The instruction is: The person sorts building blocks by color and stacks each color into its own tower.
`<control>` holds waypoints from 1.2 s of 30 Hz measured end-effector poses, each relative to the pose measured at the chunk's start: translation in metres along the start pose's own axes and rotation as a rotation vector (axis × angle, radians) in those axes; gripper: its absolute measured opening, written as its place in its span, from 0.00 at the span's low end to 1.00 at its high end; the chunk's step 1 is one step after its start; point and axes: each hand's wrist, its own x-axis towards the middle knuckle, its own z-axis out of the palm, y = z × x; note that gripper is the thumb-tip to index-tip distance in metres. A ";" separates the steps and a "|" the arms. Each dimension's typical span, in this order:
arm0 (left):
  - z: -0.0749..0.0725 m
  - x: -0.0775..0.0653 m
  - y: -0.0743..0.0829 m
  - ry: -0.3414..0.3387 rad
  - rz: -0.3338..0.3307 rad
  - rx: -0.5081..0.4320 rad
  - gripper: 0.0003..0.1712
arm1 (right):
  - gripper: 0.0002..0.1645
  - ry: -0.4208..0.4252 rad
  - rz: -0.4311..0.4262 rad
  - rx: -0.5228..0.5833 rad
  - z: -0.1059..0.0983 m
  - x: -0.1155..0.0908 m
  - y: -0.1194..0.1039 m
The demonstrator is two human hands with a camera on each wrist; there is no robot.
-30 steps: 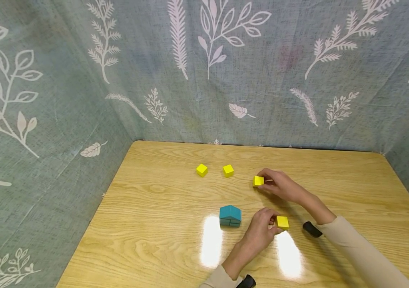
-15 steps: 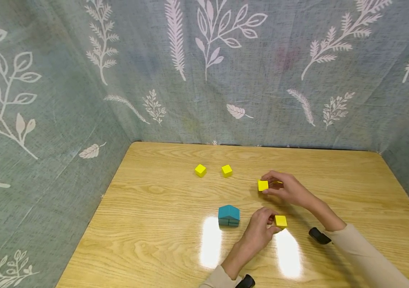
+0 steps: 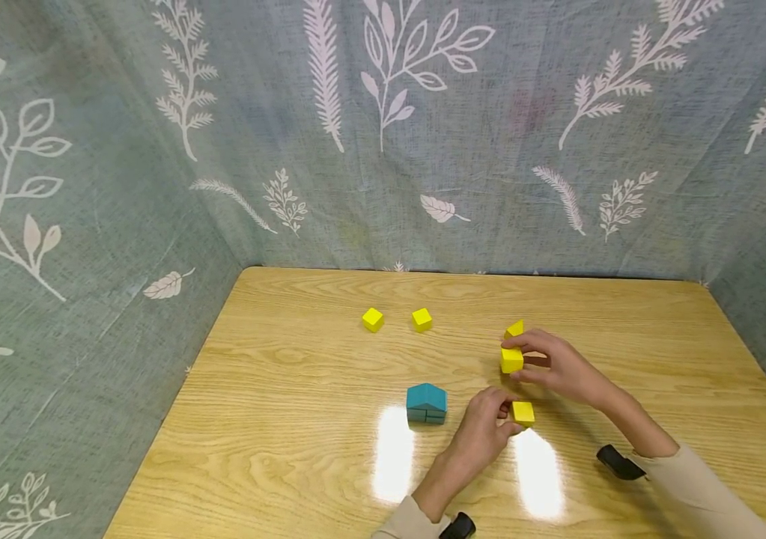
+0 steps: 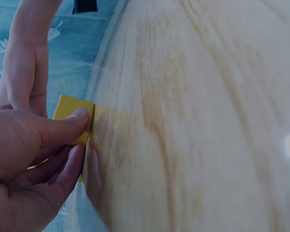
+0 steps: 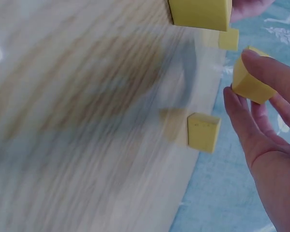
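Note:
My left hand point(image 3: 480, 430) pinches a yellow cube point(image 3: 523, 413) that stands on the table; in the left wrist view the thumb lies across the yellow cube's face point(image 4: 67, 107). Farther back, my right hand point(image 3: 563, 372) holds a second yellow cube point(image 3: 511, 361) between thumb and fingertips. The right wrist view shows this second cube point(image 5: 251, 82) raised off the tabletop. Just behind it lies a yellow block with a pointed top point(image 3: 514, 329), partly hidden by the fingers. Left of my left hand stands a small teal house-shaped stack of blocks point(image 3: 427, 404).
Two more yellow cubes, one on the left point(image 3: 372, 320) and one beside it point(image 3: 421, 320), sit toward the back of the wooden table point(image 3: 288, 389). A patterned grey-green cloth point(image 3: 356, 187) hangs along the table's back and sides.
My right hand has moved right and toward me with its cube, and the pointed yellow block behind it has come into sight. My left hand stays on its cube.

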 end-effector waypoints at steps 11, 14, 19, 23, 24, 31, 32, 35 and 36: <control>0.001 0.000 -0.001 -0.008 -0.027 -0.008 0.16 | 0.28 0.033 -0.012 -0.064 -0.004 -0.029 0.000; 0.002 -0.001 -0.001 -0.012 -0.030 -0.014 0.16 | 0.27 0.041 0.010 -0.077 -0.004 -0.038 0.000; 0.002 -0.001 -0.001 -0.005 -0.030 -0.016 0.16 | 0.28 0.036 0.008 -0.065 -0.003 -0.052 0.002; 0.001 -0.002 -0.001 -0.004 -0.031 -0.023 0.16 | 0.28 0.033 -0.025 -0.058 -0.001 -0.060 0.005; 0.001 -0.002 -0.001 -0.004 -0.030 -0.025 0.16 | 0.28 0.031 -0.032 -0.061 0.000 -0.062 0.005; 0.002 -0.002 -0.001 0.006 -0.014 -0.018 0.15 | 0.27 -0.001 -0.051 -0.052 0.007 -0.069 0.005; 0.002 -0.002 -0.001 0.007 -0.013 -0.020 0.15 | 0.28 -0.001 -0.055 -0.057 0.008 -0.069 0.004; 0.002 -0.003 -0.002 0.013 -0.007 -0.026 0.15 | 0.29 0.004 -0.071 -0.067 0.010 -0.070 0.003; 0.002 -0.003 -0.002 0.015 -0.005 -0.028 0.15 | 0.29 0.003 -0.077 -0.073 0.011 -0.071 0.003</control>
